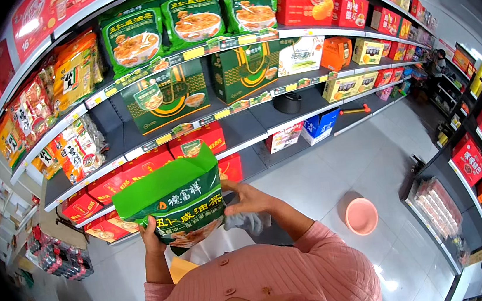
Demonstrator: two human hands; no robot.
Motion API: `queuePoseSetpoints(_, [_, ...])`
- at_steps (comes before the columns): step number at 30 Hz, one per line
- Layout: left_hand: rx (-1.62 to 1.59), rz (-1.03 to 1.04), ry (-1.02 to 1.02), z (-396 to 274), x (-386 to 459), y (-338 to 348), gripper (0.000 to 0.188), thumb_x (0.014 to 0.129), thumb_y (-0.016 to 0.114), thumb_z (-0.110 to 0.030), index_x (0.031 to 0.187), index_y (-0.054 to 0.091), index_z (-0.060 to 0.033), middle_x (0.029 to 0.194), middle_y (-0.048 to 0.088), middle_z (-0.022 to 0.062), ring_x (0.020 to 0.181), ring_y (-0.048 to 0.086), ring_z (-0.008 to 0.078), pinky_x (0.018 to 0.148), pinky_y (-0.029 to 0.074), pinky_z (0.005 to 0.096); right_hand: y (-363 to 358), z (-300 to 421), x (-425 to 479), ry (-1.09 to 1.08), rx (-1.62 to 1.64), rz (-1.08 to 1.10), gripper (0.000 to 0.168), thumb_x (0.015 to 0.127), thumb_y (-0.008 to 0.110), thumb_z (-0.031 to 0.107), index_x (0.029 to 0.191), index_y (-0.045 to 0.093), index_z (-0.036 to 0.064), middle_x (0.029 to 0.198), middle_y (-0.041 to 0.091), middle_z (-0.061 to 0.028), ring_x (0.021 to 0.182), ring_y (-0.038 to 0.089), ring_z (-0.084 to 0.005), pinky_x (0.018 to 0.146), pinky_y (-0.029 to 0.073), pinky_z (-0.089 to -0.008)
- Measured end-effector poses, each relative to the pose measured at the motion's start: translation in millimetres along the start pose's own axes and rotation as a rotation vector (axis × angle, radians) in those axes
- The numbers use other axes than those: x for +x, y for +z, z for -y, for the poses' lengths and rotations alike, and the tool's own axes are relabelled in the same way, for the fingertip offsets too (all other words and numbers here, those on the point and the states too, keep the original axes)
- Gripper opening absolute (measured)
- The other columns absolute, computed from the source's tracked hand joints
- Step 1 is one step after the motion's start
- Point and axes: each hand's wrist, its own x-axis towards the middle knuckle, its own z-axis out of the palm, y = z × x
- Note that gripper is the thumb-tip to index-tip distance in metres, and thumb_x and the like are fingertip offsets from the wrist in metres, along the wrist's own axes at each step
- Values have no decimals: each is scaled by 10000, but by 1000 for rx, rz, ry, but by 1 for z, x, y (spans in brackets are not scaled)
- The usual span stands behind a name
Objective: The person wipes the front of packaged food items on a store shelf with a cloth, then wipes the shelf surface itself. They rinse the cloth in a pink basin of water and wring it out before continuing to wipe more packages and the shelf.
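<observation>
A large green food bag [184, 200] printed with a bowl of food is held up before my chest. My left hand [152, 237] grips its left side, thumb on the printed front. On the opposite side, my right hand [248, 198] has hold of the bag's edge. A grey cloth [248, 223] hangs beneath my right hand; whether the fingers pinch it is hidden. Similar green bags [194, 16] stand in a row on the upper shelf ahead. Below them are dark green gift boxes [169, 97] with printed handles.
Long grey shelving [239, 137] curves across the front, with red boxes [114, 183] low down. A pink bucket [361, 216] stands on the tiled floor to the right. Another shelf unit [440, 200] borders the right side. Packs of bottles [58, 253] sit at the left.
</observation>
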Motion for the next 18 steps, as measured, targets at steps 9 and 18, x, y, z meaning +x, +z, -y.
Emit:
queuePoseSetpoints(9, [37, 186, 4, 10, -11, 77, 408, 877, 584, -191, 1210, 430, -11, 1095, 572, 115, 920, 600, 220, 770, 509, 358, -42, 15, -39, -116, 302, -242, 416, 857, 635, 165, 1217, 504, 2, 1075, 596, -28, 970, 527, -81, 851, 435, -250])
queuePoseSetpoints(18, [146, 336, 14, 12, 12, 84, 440, 855, 626, -254, 1204, 479, -32, 1142, 562, 52, 1013, 534, 171, 880, 410, 318, -30, 24, -61, -205, 126, -623, 196, 848, 634, 80, 1011, 627, -30, 935, 646, -34, 850, 558, -79, 759, 465, -244])
